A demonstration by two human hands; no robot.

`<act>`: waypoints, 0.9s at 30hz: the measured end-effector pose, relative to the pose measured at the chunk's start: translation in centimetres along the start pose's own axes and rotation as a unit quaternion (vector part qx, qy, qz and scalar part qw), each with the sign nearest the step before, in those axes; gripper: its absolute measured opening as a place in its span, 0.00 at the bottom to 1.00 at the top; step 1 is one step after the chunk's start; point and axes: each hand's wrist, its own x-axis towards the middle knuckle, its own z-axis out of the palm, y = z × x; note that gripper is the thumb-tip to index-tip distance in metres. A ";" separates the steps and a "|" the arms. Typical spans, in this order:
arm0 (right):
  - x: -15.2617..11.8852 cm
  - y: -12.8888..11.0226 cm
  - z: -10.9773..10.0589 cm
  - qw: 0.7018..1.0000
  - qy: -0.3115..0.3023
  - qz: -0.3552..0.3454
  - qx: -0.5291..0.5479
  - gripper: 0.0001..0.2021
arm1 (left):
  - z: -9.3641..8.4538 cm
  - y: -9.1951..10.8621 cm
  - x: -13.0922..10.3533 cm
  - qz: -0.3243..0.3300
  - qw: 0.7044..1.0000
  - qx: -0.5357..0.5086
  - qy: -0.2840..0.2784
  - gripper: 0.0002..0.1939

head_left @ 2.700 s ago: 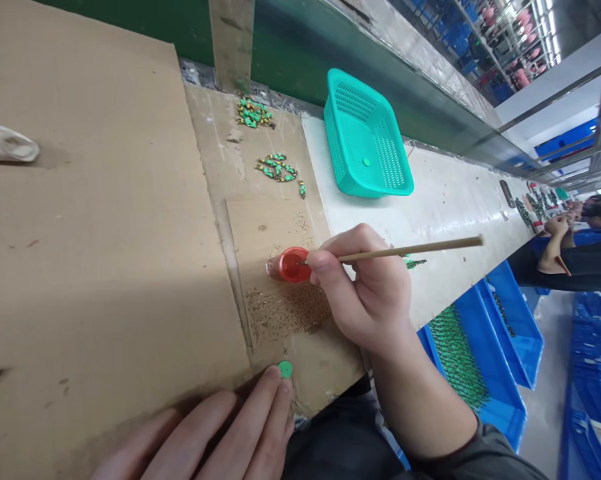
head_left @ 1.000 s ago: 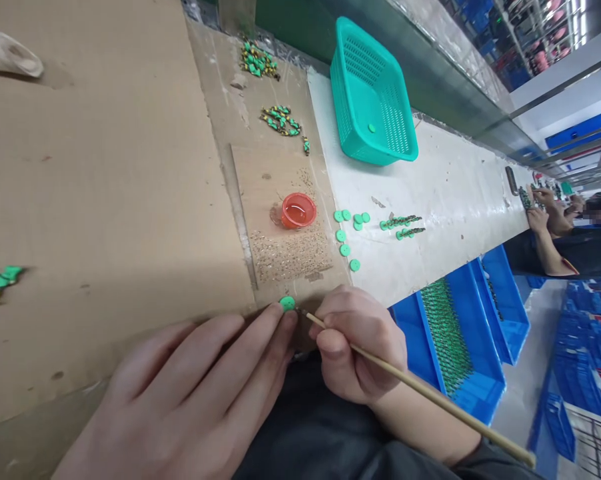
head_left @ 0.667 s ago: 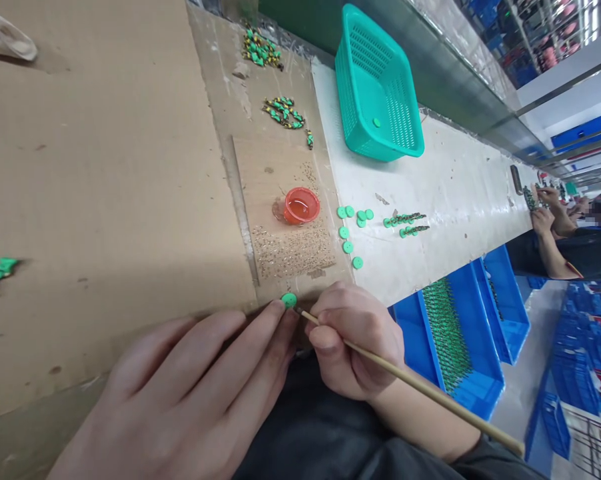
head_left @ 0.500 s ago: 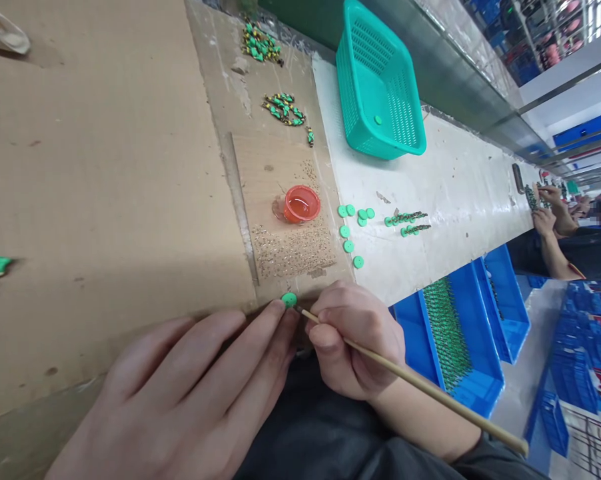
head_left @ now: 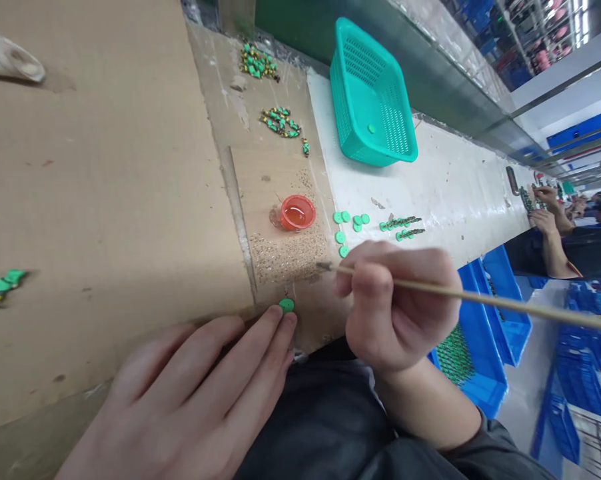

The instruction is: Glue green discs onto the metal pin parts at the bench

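Observation:
A small green disc (head_left: pixel 286 305) lies at the front edge of the table, gripped at its near side by the fingertips of my left hand (head_left: pixel 200 393). My right hand (head_left: pixel 400 307) is closed round a thin wooden stick (head_left: pixel 480 300), whose dark tip is over the board of tiny grains (head_left: pixel 285 257), apart from the disc. On that board stands a red cup (head_left: pixel 298 213) holding liquid. Several more green discs (head_left: pixel 340 237) lie on the white surface beyond my right hand.
A green basket (head_left: pixel 373 93) stands at the back with one disc inside. Small green-and-yellow pieces (head_left: pixel 258 61) are heaped at the back. Blue bins (head_left: pixel 485 373) sit below the table's right edge. A rolled item (head_left: pixel 10 59) lies far left. Another person's hands (head_left: pixel 545 210) are at far right.
My right hand has moved right and up with the stick, drawing its tip away from the green disc to the grains. My left hand stays at the disc. The view has shifted slightly.

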 end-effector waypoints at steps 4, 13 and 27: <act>3.4 1.6 1.0 0.998 -0.002 0.048 -0.043 0.11 | 0.4 -0.1 0.6 -0.003 0.999 0.002 0.031 0.21; 5.3 4.0 2.4 0.994 -0.078 0.031 -0.071 0.16 | 0.7 -0.5 0.8 0.025 0.998 0.007 0.053 0.18; 5.4 4.0 2.6 0.993 -0.077 0.018 -0.085 0.16 | 0.6 -0.3 1.0 0.010 0.998 -0.014 0.054 0.17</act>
